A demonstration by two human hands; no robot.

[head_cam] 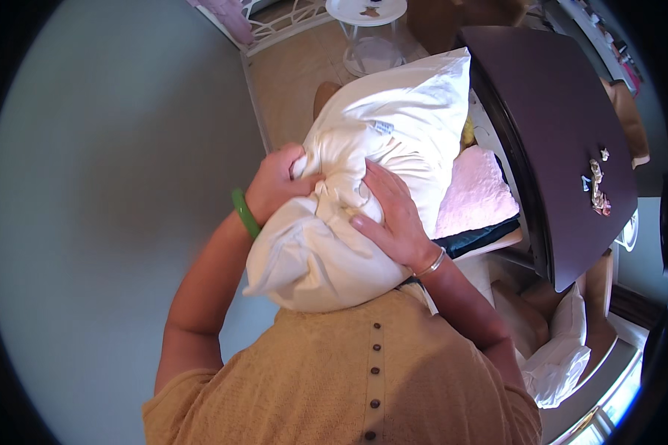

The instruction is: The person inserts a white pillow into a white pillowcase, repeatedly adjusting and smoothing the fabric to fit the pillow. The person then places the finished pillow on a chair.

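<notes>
Against my chest is a white fabric pillow (334, 267), squeezed and gathered across its middle, with a small tag near the upper part that bears writing. My left hand (284, 181), below which a green bangle circles the wrist, grips the gathered cloth from the left side. My right hand (392, 219), with a silver-coloured bangle at the wrist, presses on the gathers from the right, its fingers spread over the fabric. The pillow's upper half fans out beyond my hands to a pointed corner. Both palms are hidden.
Right of the pillow lie a pink fluffy cloth (476, 192) and dark folded fabric (479, 236). Beyond them stands a dark table (562, 128) with small objects on it. A white round side table (367, 12) is ahead, a wall (117, 167) at my left, white plastic-like bundles (559, 372) lower right.
</notes>
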